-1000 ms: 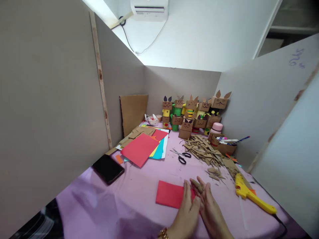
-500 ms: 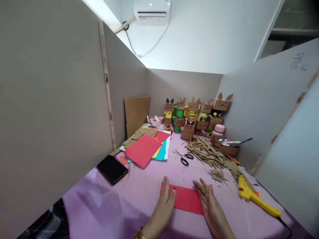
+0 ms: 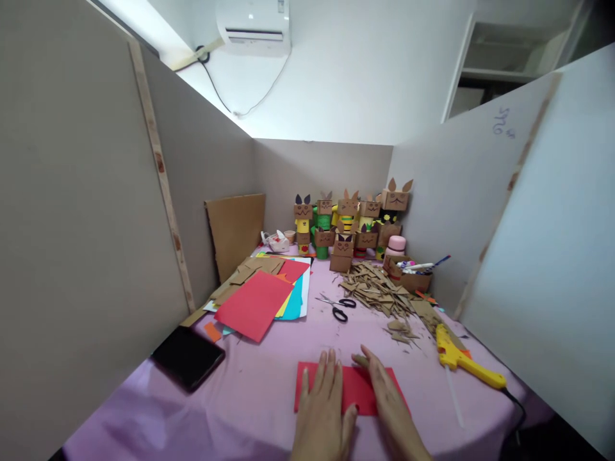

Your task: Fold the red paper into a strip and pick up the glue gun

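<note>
A red paper rectangle (image 3: 355,384) lies on the pink-purple cloth near the front edge. My left hand (image 3: 324,406) rests flat on its left half, palm down with fingers spread and pointing away from me. On the right part, my right hand (image 3: 387,400) touches the paper with its edge, fingers stretched out and slanting to the left. Neither hand grips the sheet. Black-handled scissors (image 3: 339,306) lie open beyond the paper.
A phone (image 3: 188,357) and coloured sheets (image 3: 254,304) are on the left. Cardboard scraps (image 3: 377,288), a yellow glue gun (image 3: 468,363) and a pen box (image 3: 408,276) are on the right. Cardboard animal figures (image 3: 343,246) stand at the back, between grey partitions.
My left hand has turned from upright at the paper's left side to flat on top of it. My right hand has moved inward over the paper. The camera view has shifted right.
</note>
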`<move>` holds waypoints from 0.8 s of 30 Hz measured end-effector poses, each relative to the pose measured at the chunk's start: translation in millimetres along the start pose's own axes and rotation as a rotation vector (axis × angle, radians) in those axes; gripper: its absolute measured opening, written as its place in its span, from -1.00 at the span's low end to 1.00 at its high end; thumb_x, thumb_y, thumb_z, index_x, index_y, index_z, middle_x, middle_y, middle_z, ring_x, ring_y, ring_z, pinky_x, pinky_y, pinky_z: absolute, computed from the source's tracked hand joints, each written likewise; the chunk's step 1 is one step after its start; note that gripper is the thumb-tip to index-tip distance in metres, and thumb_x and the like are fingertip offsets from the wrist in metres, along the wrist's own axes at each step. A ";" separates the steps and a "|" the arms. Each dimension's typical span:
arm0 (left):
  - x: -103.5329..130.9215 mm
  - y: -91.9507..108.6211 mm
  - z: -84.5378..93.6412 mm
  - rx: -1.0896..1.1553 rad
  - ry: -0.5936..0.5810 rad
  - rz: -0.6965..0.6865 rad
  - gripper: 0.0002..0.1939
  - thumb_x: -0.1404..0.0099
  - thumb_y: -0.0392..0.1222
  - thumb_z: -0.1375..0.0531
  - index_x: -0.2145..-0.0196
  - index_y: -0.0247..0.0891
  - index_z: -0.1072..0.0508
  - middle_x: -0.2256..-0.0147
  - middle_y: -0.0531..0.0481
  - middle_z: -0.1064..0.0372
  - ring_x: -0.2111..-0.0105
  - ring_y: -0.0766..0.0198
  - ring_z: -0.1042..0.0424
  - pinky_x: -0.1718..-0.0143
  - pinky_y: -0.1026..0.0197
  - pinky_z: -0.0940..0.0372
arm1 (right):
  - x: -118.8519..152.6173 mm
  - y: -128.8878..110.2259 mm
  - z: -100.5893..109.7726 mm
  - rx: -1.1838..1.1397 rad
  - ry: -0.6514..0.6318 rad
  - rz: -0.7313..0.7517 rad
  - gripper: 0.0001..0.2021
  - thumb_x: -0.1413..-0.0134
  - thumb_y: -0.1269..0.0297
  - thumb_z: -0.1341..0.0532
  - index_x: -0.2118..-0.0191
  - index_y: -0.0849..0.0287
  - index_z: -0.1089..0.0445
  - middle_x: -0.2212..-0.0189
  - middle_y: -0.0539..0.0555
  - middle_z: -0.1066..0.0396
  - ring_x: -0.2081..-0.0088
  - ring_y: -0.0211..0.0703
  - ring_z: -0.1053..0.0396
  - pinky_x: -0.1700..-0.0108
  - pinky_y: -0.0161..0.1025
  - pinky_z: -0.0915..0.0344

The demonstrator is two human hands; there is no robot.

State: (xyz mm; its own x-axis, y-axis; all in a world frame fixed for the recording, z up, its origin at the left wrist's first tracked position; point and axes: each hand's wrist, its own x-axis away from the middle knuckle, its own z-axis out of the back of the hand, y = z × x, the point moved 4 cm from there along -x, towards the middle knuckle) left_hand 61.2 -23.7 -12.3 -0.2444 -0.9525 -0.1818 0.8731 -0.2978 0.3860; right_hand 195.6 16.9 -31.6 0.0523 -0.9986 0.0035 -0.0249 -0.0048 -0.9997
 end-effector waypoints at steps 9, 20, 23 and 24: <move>-23.1 -0.8 -21.9 -0.025 -0.208 0.056 -0.41 -0.20 -0.29 -0.01 -0.19 -0.03 -0.07 -0.25 -0.05 0.13 -0.23 -0.09 0.08 -0.18 -0.36 0.20 | 13.7 -2.1 -46.9 0.548 -0.304 0.304 -0.43 -0.10 -0.11 -0.03 -0.20 -0.06 -0.05 -0.23 0.00 0.01 -0.27 0.11 0.14 -0.24 0.18 0.49; -13.2 13.3 3.1 -0.105 -0.284 0.037 -0.39 -0.27 -0.19 0.11 -0.25 -0.27 0.17 -0.28 -0.08 0.29 -0.28 0.09 0.28 -0.23 -0.19 0.25 | 26.4 -20.3 -27.4 0.949 -0.379 0.283 -0.33 -0.15 -0.11 0.09 -0.26 0.20 0.15 -0.27 0.12 0.15 -0.28 0.11 0.18 -0.23 0.18 0.22; -12.3 14.1 4.7 -0.130 -0.283 0.027 -0.41 -0.28 -0.19 0.16 -0.25 -0.31 0.14 -0.28 -0.09 0.28 -0.28 0.13 0.27 -0.24 -0.13 0.24 | 29.4 -26.4 -23.1 1.134 -0.418 0.279 -0.27 -0.16 -0.13 0.18 -0.26 0.35 0.11 -0.26 0.23 0.12 -0.27 0.12 0.18 -0.21 0.21 0.18; -12.2 14.0 4.9 -0.139 -0.277 0.027 -0.41 -0.28 -0.19 0.16 -0.24 -0.32 0.12 -0.28 -0.11 0.27 -0.28 0.12 0.26 -0.24 -0.13 0.22 | 30.1 -28.1 -21.8 1.171 -0.420 0.277 -0.28 -0.16 -0.13 0.19 -0.26 0.36 0.10 -0.26 0.23 0.11 -0.27 0.12 0.17 -0.21 0.21 0.17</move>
State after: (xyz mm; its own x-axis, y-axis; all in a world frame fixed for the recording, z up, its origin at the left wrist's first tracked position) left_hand 74.3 -16.5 -0.3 -0.3096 -0.9468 0.0876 0.9255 -0.2790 0.2560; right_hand 176.2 -14.2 -2.8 0.5027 -0.8645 -0.0013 0.7954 0.4631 -0.3910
